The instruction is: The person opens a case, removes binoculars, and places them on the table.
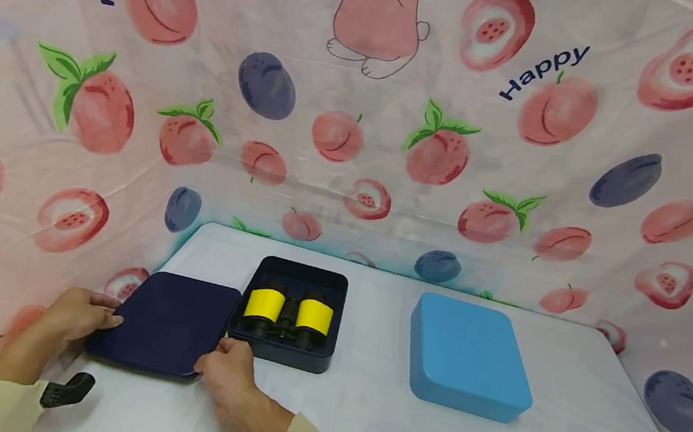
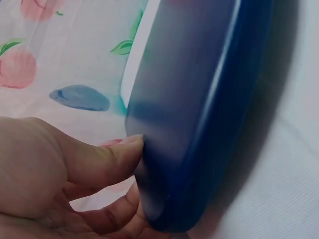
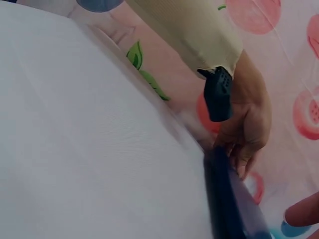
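Note:
A dark navy box lid (image 1: 170, 324) spans the gap between both hands at the left of the head view. My left hand (image 1: 67, 327) grips its left edge; the left wrist view shows the thumb (image 2: 107, 159) on the upper face and the other fingers behind the rim. At the lid's front right corner, my right hand (image 1: 237, 385) pinches the edge, its fingers partly hidden by the hand itself. Right beside the lid sits an open navy box (image 1: 298, 360). Black binoculars with yellow barrels (image 1: 264, 303) lie inside it.
A light blue closed box (image 1: 466, 351) stands on the white tabletop (image 1: 356, 417) to the right. Fruit-patterned cloth (image 1: 348, 88) hangs behind the table and along its left and right sides. A black strap piece (image 1: 68, 390) sticks out from the left sleeve.

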`<state>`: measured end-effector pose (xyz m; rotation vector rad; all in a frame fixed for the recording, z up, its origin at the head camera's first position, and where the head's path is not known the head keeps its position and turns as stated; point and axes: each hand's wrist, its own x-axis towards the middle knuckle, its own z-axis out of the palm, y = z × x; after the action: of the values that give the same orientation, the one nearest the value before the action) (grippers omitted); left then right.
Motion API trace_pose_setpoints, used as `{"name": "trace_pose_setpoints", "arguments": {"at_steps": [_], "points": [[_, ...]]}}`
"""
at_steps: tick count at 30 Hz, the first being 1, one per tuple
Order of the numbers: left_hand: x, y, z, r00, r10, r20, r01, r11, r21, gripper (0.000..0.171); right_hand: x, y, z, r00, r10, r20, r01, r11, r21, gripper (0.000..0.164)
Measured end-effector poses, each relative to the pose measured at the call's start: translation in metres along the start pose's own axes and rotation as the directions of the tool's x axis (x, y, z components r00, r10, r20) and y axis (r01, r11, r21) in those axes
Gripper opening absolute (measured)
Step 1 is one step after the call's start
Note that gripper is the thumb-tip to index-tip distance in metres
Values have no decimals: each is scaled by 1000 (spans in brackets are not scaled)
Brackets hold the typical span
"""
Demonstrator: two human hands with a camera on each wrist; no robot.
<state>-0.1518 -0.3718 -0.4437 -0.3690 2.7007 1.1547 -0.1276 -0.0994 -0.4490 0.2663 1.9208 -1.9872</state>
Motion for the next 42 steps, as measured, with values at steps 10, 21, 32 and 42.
{"name": "trace_pose_setpoints", "arguments": {"at_steps": [10,21,32,42], "points": [[-6,15,8,999,-44,-19,45,999,25,65,-11,-18,-21,992,40,121,-10,970,-241,61],[-23,63,13,998,64,-16,-61,986,156,85,-33,-40,-61,965,-124,229,219,863,-455,60],[-44,119,37,977,214,-6,-204,939,276,87,-31,-50,-98,879,-332,343,475,540,-695,67],[-50,155,70,911,407,-60,-351,845,402,79,-20,-57,-121,827,-431,361,501,272,-822,76]]}}
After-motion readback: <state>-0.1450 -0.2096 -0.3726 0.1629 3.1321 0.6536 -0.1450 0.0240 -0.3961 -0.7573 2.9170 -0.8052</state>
